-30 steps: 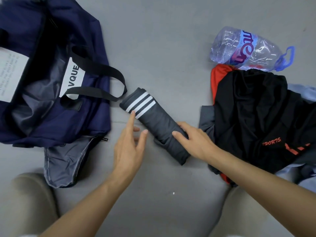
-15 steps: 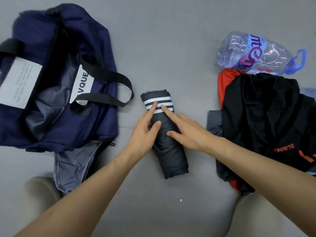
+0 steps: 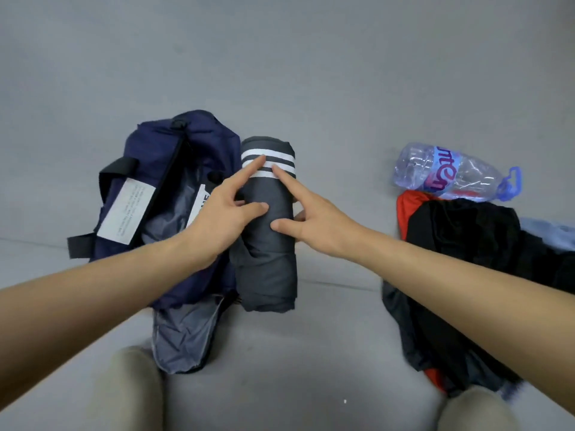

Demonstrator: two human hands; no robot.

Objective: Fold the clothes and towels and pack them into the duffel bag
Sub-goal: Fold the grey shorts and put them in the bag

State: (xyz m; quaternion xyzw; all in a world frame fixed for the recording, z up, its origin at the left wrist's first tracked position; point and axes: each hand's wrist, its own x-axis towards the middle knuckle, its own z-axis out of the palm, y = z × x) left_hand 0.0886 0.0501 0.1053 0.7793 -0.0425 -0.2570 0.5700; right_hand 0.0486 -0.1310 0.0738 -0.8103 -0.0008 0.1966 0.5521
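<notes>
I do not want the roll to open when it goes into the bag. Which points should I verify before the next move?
1. The rolled grey garment is tight, no loose end hanging: ok.
2. The left hand and right hand both grip it, thumbs in front: ok.
3. The duffel bag is open at the top: ok.
4. Enough free room inside the bag: cannot tell, the left hand hides part of it.
5. All other clothes folded: not ok, the pile of clothes on the right lies unfolded.
</notes>
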